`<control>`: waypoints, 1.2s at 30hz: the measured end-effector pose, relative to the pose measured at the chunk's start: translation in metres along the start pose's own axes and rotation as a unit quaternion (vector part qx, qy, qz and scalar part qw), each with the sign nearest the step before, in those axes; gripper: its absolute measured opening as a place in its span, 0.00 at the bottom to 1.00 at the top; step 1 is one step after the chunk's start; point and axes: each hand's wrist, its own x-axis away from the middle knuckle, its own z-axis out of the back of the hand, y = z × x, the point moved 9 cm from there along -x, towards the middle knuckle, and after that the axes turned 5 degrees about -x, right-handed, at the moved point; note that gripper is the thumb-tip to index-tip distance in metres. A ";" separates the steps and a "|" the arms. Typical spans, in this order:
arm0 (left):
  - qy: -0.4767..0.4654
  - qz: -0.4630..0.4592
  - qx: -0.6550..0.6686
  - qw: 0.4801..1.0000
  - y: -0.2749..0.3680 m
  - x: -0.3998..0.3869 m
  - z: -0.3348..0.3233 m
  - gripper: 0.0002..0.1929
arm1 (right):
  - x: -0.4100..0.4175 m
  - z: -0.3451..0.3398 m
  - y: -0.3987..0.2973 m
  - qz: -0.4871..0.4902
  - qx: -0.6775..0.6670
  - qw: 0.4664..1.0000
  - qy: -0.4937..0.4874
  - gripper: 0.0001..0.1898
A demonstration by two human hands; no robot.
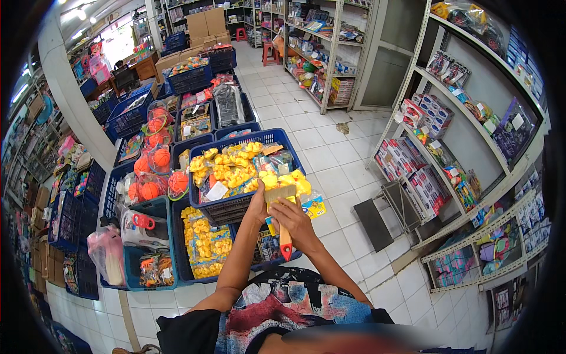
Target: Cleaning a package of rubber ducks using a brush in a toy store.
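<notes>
My right hand [296, 223] grips a flat paintbrush [283, 193] with pale bristles and an orange wooden handle, red at its end. The bristles point away from me, over a bagged pack of yellow toy ducks [294, 179] with a blue and yellow header card [315, 208]. My left hand [256, 205] holds this pack from its left side; some of its fingers are hidden. Beyond my hands, a blue plastic crate [247, 201] is filled with more yellow duck packs [230, 167]. It sits raised on a dark crate stack.
Bagged orange balls [154, 175] and a teal crate [171, 248] stand left. A lower blue crate holds yellow packs [205, 243]. On the right are a black-topped step stool [373, 225] and metal shelving [468, 115] with boxed toys. White tiles [327, 150] form the aisle.
</notes>
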 end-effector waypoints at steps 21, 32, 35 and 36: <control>-0.057 0.018 0.059 0.996 -0.073 0.029 -0.025 0.23 | 0.065 0.037 -0.001 0.002 -0.012 0.999 0.035 0.17; -0.007 0.020 0.086 0.996 -0.067 0.043 -0.029 0.29 | 0.068 0.041 -0.008 0.003 -0.077 0.997 0.027 0.17; -0.046 0.029 0.147 0.988 -0.068 0.039 -0.032 0.29 | 0.069 0.042 -0.008 0.010 -0.069 0.997 0.042 0.18; -0.027 0.026 0.159 0.987 -0.068 0.038 -0.024 0.27 | 0.073 0.036 -0.009 0.010 -0.084 0.996 0.016 0.18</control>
